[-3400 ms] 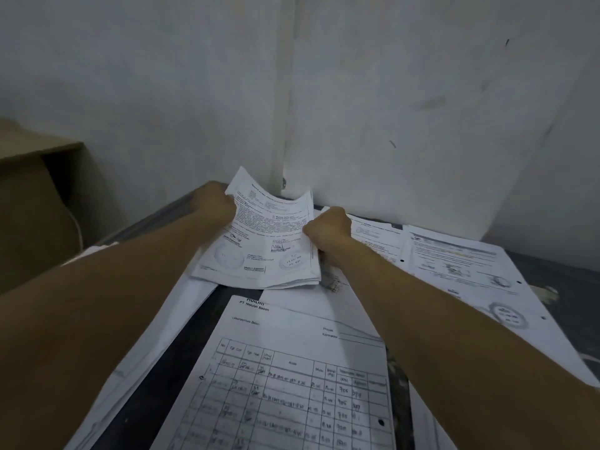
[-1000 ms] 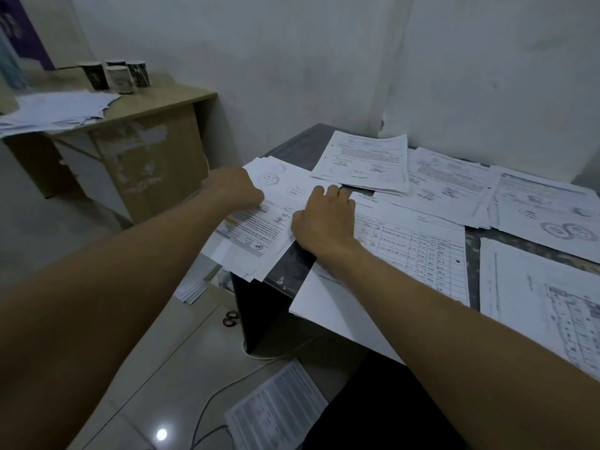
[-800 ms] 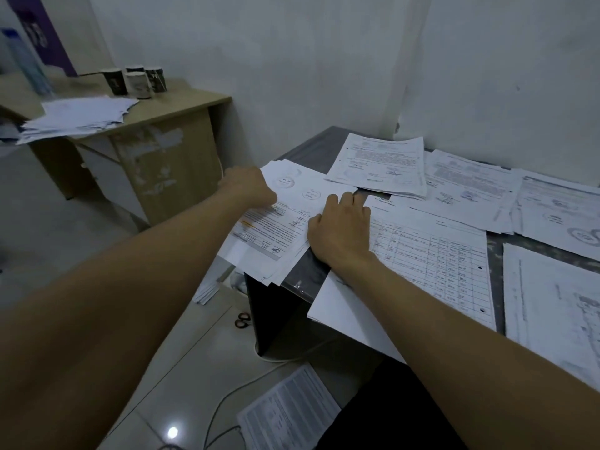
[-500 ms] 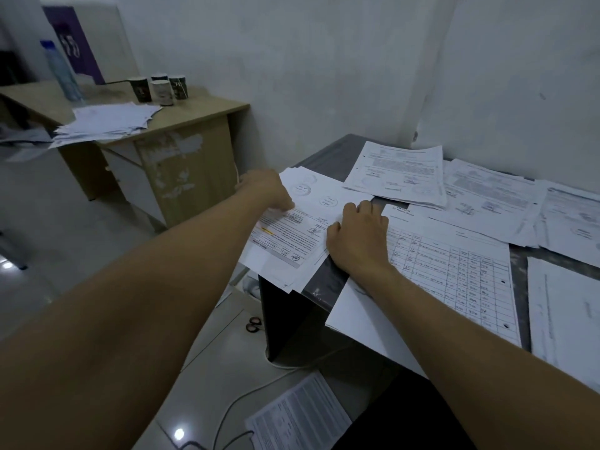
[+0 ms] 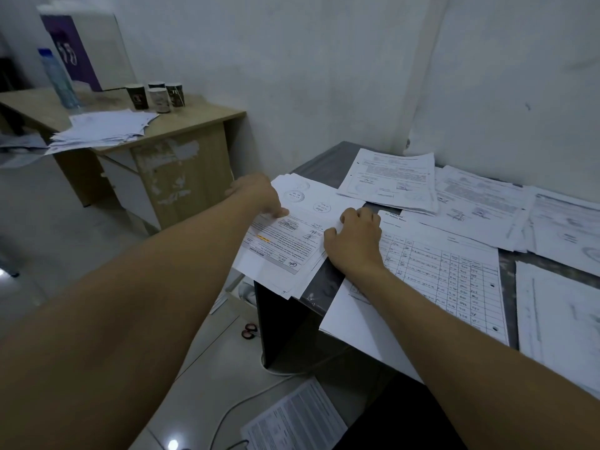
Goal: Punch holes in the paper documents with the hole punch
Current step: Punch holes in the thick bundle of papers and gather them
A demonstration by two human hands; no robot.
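Hands on paper stack [image 5: 292, 241] at dark table [image 5: 328, 164] corner | left hand [image 5: 256, 194] pinched its far edge | right hand [image 5: 355, 243] pressed flat, fingers relaxed, likely steadying | hole punch unseen

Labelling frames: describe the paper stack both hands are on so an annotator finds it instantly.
Start at the dark table by the white wall, and go to its near left corner. The document stack overhangs that corner, with the left hand on its far edge and the right hand on its right side. Unlike neighbouring sheets, its top page carries a yellow highlight.
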